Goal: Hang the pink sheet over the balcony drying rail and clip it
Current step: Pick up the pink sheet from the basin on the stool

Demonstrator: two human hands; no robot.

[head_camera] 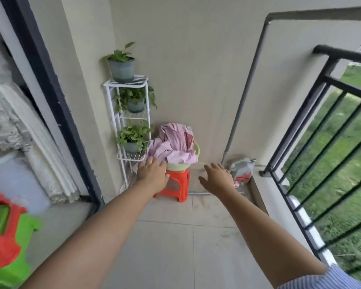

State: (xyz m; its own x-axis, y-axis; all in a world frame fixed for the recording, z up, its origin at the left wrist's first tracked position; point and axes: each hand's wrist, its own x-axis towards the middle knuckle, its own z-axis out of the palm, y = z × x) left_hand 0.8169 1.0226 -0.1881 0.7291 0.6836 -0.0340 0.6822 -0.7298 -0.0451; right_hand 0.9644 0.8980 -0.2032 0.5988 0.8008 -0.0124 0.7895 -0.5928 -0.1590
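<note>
The pink sheet (174, 143) lies bunched up in a light green basin (197, 148) that rests on a small red stool (178, 184) at the far wall. Both my arms stretch forward. My left hand (152, 172) is at the sheet's lower left edge, fingers spread, touching or just short of the cloth. My right hand (217, 178) hovers open to the right of the basin, holding nothing. The black balcony railing (329, 113) runs along the right side. No clips are visible.
A white wire plant rack (128, 122) with three potted plants stands just left of the basin. A grey pipe (241, 105) runs down the wall. A grey canister (243, 168) sits in the right corner. Red and green plastic stools (6, 236) are at lower left.
</note>
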